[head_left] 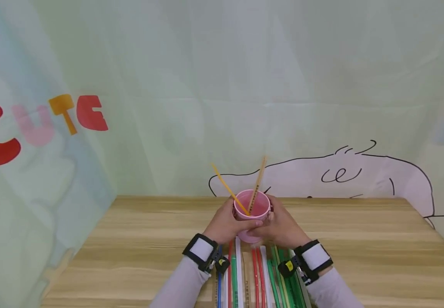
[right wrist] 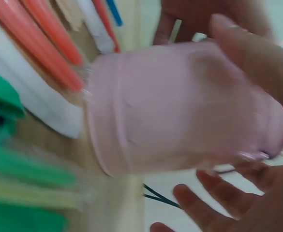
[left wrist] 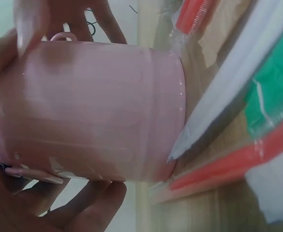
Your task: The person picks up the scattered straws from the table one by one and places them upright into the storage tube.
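Observation:
Both hands hold a small pink bucket (head_left: 251, 236) with little side lugs, just above the near row of sticks. My left hand (head_left: 223, 222) grips its left side, thumb across the front. On the other side my right hand (head_left: 283, 224) curls round it, and its thumb also lies on the front wall. A yellow-orange stick (head_left: 223, 182) leans to the left inside the bucket. Pale wooden chopsticks (head_left: 259, 176) with dark markings lean to the right. In the right wrist view the bucket's wall (right wrist: 165, 106) fills the space between the hands.
A row of long thin pieces lies in front of the bucket: red sticks (head_left: 258, 273), a white strip (head_left: 239, 265), green strips (head_left: 293, 286) and a blue stick (head_left: 219, 282), some in clear wrap. Behind the wooden table (head_left: 149, 231) hangs a printed cloth (head_left: 245, 85).

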`<state>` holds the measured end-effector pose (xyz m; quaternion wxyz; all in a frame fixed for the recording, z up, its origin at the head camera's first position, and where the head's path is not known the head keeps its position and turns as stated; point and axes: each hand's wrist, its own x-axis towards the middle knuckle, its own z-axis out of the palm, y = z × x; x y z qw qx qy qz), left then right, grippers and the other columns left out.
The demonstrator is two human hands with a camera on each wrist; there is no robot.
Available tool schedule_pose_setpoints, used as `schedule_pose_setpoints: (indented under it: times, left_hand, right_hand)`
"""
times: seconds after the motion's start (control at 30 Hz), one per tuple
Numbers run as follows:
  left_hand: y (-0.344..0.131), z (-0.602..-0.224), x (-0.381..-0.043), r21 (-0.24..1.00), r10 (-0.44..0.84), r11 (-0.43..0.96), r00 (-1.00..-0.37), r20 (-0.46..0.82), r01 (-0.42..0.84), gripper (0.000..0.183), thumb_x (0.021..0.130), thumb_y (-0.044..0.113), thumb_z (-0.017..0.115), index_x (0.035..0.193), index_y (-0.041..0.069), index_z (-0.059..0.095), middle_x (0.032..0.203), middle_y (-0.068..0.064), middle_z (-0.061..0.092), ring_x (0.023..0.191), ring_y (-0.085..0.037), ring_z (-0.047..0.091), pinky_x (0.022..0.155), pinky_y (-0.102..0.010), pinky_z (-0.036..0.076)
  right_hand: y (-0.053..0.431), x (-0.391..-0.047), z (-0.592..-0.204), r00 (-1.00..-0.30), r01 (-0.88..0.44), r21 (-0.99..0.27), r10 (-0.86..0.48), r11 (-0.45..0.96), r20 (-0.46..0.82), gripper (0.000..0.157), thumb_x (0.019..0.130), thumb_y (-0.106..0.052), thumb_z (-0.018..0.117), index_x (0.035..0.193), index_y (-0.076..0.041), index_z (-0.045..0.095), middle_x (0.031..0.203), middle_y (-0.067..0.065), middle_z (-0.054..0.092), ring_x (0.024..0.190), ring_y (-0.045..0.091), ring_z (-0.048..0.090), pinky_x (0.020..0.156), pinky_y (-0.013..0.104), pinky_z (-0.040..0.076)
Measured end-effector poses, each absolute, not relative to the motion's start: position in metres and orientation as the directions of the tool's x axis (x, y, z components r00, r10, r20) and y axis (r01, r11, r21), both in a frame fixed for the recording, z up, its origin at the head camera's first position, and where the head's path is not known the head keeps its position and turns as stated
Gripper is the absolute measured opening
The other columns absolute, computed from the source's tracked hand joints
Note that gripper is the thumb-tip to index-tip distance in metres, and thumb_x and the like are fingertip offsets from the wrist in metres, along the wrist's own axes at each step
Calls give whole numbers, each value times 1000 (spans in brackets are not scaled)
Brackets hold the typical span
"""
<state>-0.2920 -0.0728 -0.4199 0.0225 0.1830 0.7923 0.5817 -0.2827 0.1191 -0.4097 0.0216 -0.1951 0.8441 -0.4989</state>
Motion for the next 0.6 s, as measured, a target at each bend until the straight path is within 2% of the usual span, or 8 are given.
schedule_pose_setpoints:
  times: [0.1, 0.27, 0.47, 0.6]
  left_hand:
    - [-73, -420, -291, 933, 309, 267, -939, 154, 241, 84, 70, 44, 85, 139, 22, 42, 127, 5, 55, 113, -7, 50, 101, -41, 44]
    - [-75, -421, -291, 930, 317, 259, -932, 175, 262, 81, 71, 40, 85, 138, 22, 44, 126, 4, 57, 113, -7, 50, 102, -42, 43]
    - [-74, -421, -292, 917, 316, 273, -928, 199, 290, 80, 71, 40, 85, 137, 22, 45, 126, 3, 57, 114, -9, 50, 102, -44, 42]
    - [-74, -420, -290, 924, 311, 266, -932, 187, 274, 80, 71, 41, 85, 137, 22, 45, 126, 4, 57, 114, -9, 50, 102, -44, 43]
  right_hand:
    - [129, -275, -401, -934, -288, -814, -334, 504, 125, 95, 72, -36, 85, 147, -15, 30, 142, 11, 41, 126, 33, 37, 96, 64, 42]
    - [149, -260, -391, -949, -251, -763, -307, 595, 72, 76, 81, -39, 77, 141, -11, 40, 135, 16, 49, 120, 37, 44, 89, 60, 48]
    - [171, -238, -391, -966, -168, -709, -258, 685, -20, 52, 82, -31, 76, 123, -6, 55, 113, 12, 62, 98, 25, 57, 78, 46, 54]
    - [181, -226, -398, -975, -95, -656, -203, 748, -90, 39, 79, -22, 79, 108, -6, 60, 93, 7, 63, 79, 18, 57, 66, 38, 53]
